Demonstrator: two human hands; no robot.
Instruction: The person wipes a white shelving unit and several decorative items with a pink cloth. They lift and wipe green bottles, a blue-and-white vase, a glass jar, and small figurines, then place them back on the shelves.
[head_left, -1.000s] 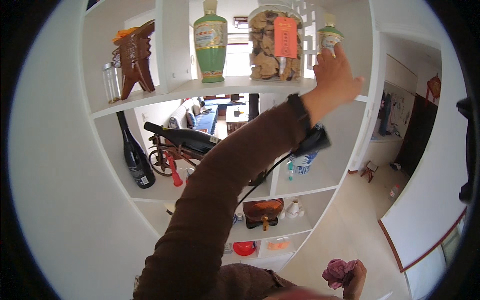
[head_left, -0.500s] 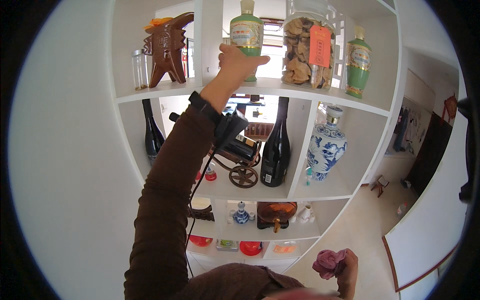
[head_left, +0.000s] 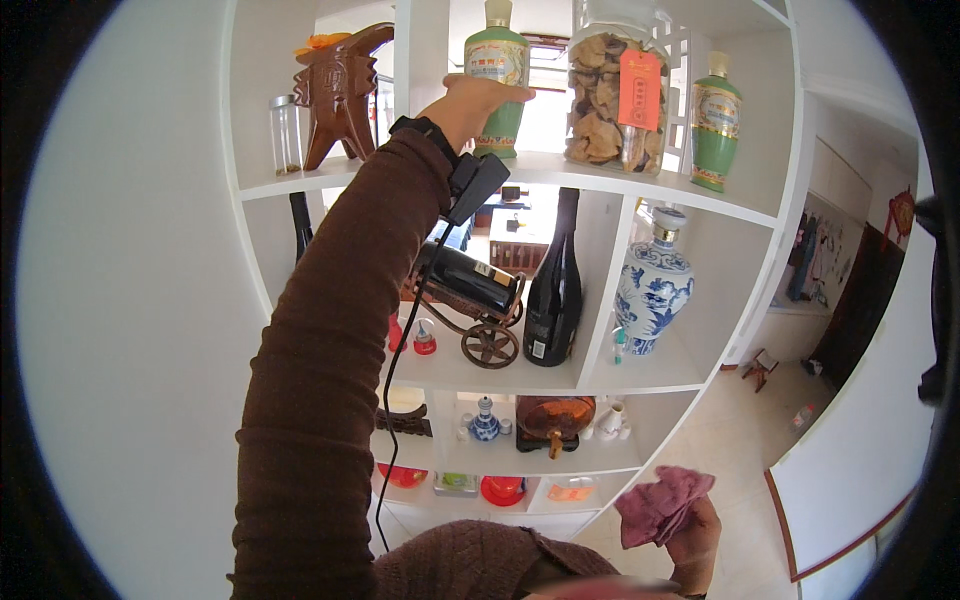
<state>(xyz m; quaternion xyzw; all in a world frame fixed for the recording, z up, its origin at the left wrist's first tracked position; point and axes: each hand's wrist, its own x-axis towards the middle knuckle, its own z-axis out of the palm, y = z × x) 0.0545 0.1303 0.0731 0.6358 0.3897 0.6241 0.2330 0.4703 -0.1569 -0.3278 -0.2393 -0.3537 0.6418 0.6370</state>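
My left hand [head_left: 478,105] reaches up to the upper shelf and is closed round a green bottle [head_left: 497,62] with a pale label and cream cap. Its thumb lies across the front of the bottle, while the other fingers are mostly hidden. The bottle's base is on or just above the shelf board; I cannot tell which. Low on the right, my right hand [head_left: 697,545] grips a crumpled mauve cloth [head_left: 662,505]. To the right of the held bottle stand a big glass jar [head_left: 598,100] of dried brown pieces with a red tag, and a second green bottle [head_left: 716,130].
A brown horned vessel [head_left: 345,90] and a narrow glass jar [head_left: 285,135] stand at upper left. Below are a dark wine bottle [head_left: 553,290], a wheeled bottle holder [head_left: 489,345] and a blue-and-white porcelain bottle [head_left: 655,285]. A black cable [head_left: 400,385] hangs from my left wrist.
My left hand has shifted slightly, with its wrist and forearm swung to the right. The cloth in my right hand has opened out and is spread wider.
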